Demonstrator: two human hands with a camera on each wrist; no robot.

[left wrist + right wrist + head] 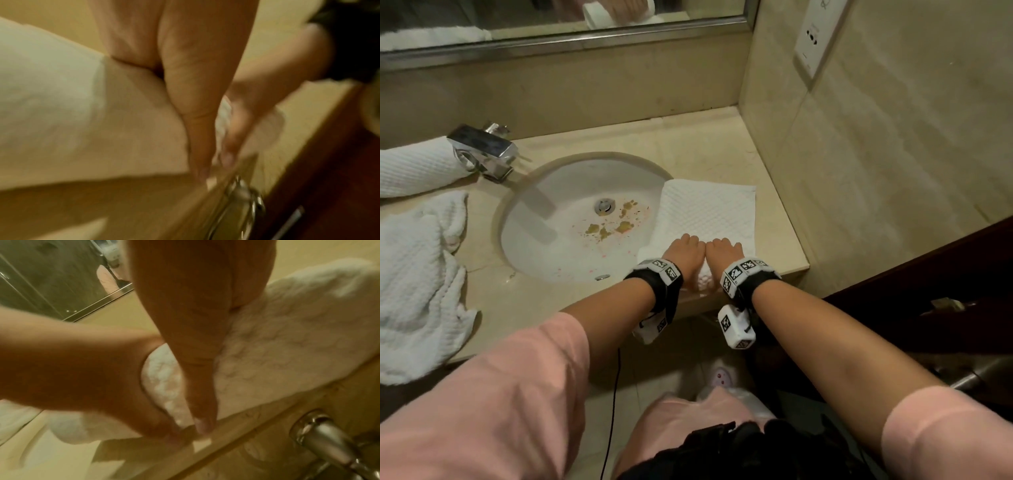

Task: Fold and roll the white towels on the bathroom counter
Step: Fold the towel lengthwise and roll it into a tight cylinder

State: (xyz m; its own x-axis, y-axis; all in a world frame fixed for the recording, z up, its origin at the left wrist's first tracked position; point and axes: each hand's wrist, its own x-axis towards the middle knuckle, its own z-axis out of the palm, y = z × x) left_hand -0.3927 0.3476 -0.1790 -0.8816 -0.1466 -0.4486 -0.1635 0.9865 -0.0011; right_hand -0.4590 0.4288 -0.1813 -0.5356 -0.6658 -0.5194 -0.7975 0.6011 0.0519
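A folded white towel lies on the counter right of the sink, its left edge hanging over the basin. Its near end is rolled up into a short roll at the counter's front edge. My left hand and right hand sit side by side on that roll, fingers curled over its top, thumbs against its near side. In the left wrist view my left thumb presses the towel. The right wrist view shows my right hand on the thick roll. The fingertips are hidden in the head view.
A rolled white towel lies behind the chrome faucet at far left. A crumpled white towel lies in front of it. The sink has brown stains. A tiled wall with a socket bounds the counter on the right.
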